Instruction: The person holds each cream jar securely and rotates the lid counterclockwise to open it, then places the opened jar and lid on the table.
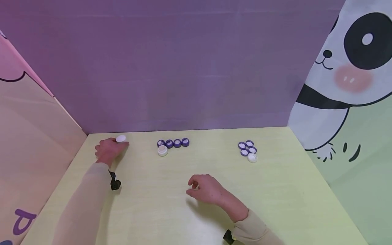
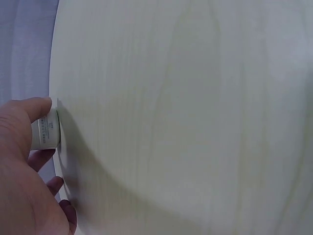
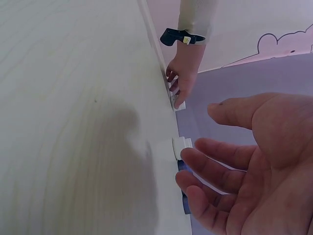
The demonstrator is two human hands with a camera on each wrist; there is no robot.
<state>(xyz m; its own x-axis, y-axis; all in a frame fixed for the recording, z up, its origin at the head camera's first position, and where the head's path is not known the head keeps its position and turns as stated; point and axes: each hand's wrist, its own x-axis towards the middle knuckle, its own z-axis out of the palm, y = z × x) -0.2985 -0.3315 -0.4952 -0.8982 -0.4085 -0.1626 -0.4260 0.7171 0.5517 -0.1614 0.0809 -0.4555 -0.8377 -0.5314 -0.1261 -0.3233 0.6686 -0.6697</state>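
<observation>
My left hand [image 1: 111,148] is at the back left of the table, pinching a small white round jar [image 1: 121,138] between thumb and fingers. In the left wrist view the jar [image 2: 48,129] shows fine print on its side and stands at the table surface. My right hand [image 1: 206,189] hovers over the middle of the table, holding nothing, its fingers loosely bent and the thumb apart from them. Ahead of it, several purple-rimmed round pieces [image 1: 177,143] form a row, with a white round piece [image 1: 162,150] in front of the row's left end.
At the back right, several more purple-rimmed round pieces [image 1: 244,152] sit clustered, with a white round piece [image 1: 252,157] at their front. A purple wall [image 1: 190,68] rises behind the pale wooden table [image 1: 153,204]. Printed panels stand at the left and right sides.
</observation>
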